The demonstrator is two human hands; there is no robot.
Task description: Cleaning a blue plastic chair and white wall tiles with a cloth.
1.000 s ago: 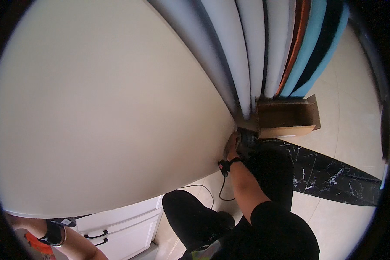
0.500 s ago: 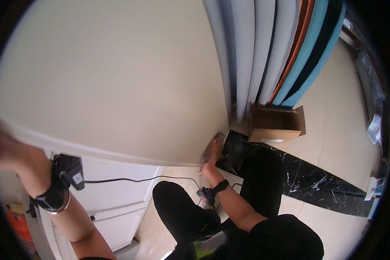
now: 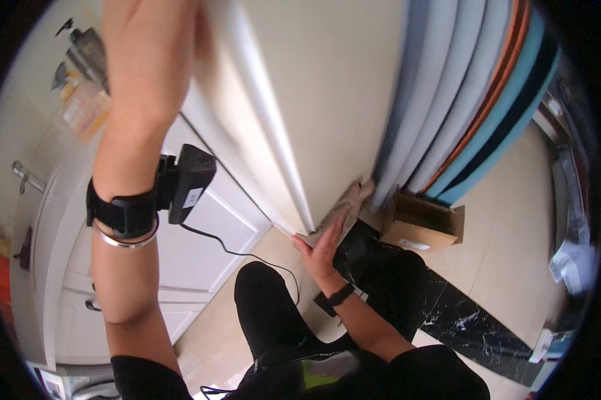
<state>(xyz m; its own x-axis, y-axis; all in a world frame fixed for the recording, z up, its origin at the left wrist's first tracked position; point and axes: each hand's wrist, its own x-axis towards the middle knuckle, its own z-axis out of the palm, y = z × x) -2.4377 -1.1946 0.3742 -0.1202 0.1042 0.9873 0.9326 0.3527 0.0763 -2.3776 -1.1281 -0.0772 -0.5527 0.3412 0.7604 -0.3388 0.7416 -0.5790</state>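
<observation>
A large cream door-like panel [image 3: 327, 87] rises in front of me, its thick side edge [image 3: 267, 127] turned toward me. At its lower corner my right hand [image 3: 325, 252] presses a greyish-brown cloth [image 3: 357, 195] against the panel. The fingers lie along the cloth and the thumb rests at the edge. My left arm reaches up, and my left hand [image 3: 150, 40] is beside the panel's edge near the top of the picture. Its fingers are cut off or blurred. A black device on a strap [image 3: 192, 183] sits on my left wrist, with a silver bangle [image 3: 130, 235] below it.
Curved blue, white and orange fabric [image 3: 474, 100] hangs at the right, above an open cardboard box [image 3: 420, 227]. White cabinets [image 3: 214, 233] stand at the left, with pump bottles [image 3: 87, 53] above. A black cable [image 3: 247, 255] runs past my knee. A black marble strip [image 3: 477, 327] crosses the floor.
The panel has swung so its side edge now faces me. My left hand has moved up and to the right. My right hand stays at the lower corner with the cloth, which shows more now.
</observation>
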